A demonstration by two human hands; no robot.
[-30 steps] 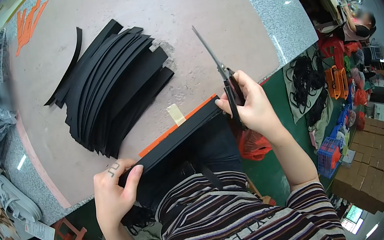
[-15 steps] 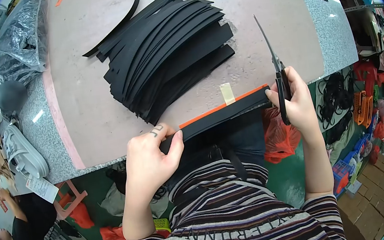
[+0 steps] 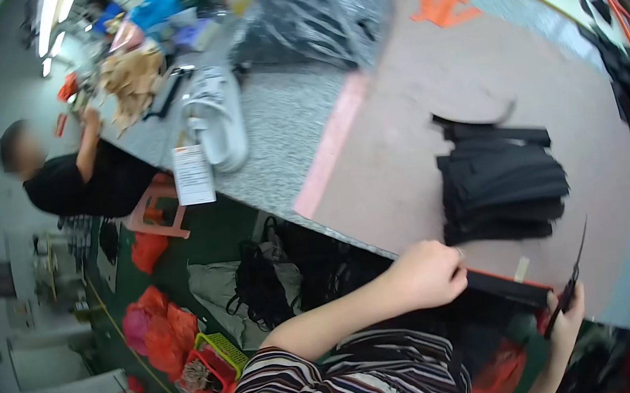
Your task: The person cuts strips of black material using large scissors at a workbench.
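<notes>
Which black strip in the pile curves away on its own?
The thin strip at the far edge, nearest the orange pieces: one end curls clear; the other strips lie bunched together.

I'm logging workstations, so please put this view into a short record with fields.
Left hand: closed at one end of the black band
Right hand: holding scissors, by the band's other end
Pale tape: beside the band, near the table edge
Mat: bears a pile of black strips and, farther off, orange pieces
Left of mat: grey sandal with a white tag
Far left: another person, black top
Clarity: somewhat blurred
</notes>
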